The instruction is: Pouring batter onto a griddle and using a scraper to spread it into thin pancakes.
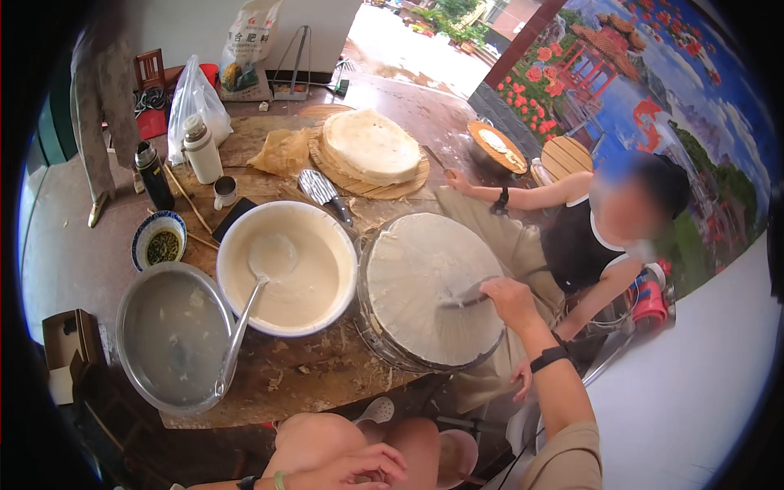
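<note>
My right hand (513,304) grips a dark, curved batter scraper (465,300), its blade lying on a pale, thin sheet of batter (416,265). The sheet covers a large round griddle (377,343). Low over my lap, my left hand (359,469) hangs loosely with bent fingers and nothing visible in it. Left of the griddle is a white bowl (349,245) of creamy batter. A metal ladle (242,339) dips into it, its handle resting across the rim of a steel basin (126,343) with cloudy liquid.
A stack of thin pancakes (371,147) lies on a round mat behind the griddle. Nearby are a striped-wrapped brush-like tool (318,189), a mug (224,192), flasks (202,151) and a blue-rimmed bowl (159,241). At right, a co-worker (584,229) sits holding a thin tool (437,159).
</note>
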A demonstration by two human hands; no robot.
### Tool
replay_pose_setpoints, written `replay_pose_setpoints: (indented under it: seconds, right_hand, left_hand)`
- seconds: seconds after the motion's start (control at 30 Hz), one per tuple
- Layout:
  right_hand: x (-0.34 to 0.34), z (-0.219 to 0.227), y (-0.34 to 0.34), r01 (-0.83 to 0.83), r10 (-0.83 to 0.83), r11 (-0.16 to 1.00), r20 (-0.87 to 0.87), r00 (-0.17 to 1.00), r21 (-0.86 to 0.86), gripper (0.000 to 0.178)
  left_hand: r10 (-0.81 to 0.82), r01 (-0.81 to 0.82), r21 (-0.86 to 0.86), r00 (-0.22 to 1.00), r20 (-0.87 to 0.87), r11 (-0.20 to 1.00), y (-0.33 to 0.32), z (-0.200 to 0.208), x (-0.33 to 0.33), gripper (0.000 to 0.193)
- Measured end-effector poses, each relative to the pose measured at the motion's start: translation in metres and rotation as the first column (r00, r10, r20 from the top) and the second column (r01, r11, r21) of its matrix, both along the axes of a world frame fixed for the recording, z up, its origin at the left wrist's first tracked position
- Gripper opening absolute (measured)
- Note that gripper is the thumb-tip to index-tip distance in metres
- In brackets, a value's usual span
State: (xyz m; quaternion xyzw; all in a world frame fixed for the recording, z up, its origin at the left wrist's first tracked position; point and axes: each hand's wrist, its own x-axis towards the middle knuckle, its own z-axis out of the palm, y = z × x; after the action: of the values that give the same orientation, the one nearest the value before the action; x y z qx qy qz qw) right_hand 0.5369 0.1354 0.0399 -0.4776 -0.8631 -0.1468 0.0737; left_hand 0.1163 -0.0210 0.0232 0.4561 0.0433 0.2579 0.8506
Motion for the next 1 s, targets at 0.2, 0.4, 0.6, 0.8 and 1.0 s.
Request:
replay_pose_setpoints:
  seconds: [0.2,0.4,0.6,0.8,1.0]
  right_hand:
    - [-0.019,-0.008,-0.004,0.306,-0.312,0.949,0.108,0.944,0.069,0.012]
    - [-0.03,0.001,-0.037,0.511,-0.504,0.856,0.095,0.859,-0.08,0.014]
    - [-0.092,-0.027,0.006,0.88,-0.872,0.451,0.134,0.47,-0.148,0.023]
    - [-0.134,-0.013,0.069,0.825,-0.84,0.541,-0.045,0.541,-0.163,0.022]
    - [-0.129,-0.003,0.115,0.765,-0.779,0.626,-0.177,0.602,-0.154,0.02]
  left_hand:
    - [0.137,-0.14,0.213,0.99,0.032,0.967,-0.001,-0.005,-0.003,0.018]
    - [0.0,0.0,0.007,1.0,-0.025,1.0,0.001,0.003,-0.014,0.018]
    - [0.004,-0.004,0.097,1.0,-0.004,0.995,0.006,-0.005,-0.017,0.017]
    - [-0.017,0.017,0.012,1.0,0.016,1.0,0.005,0.003,-0.024,0.019]
    - [0.028,-0.03,0.063,0.999,0.035,0.998,0.006,0.001,-0.026,0.022]
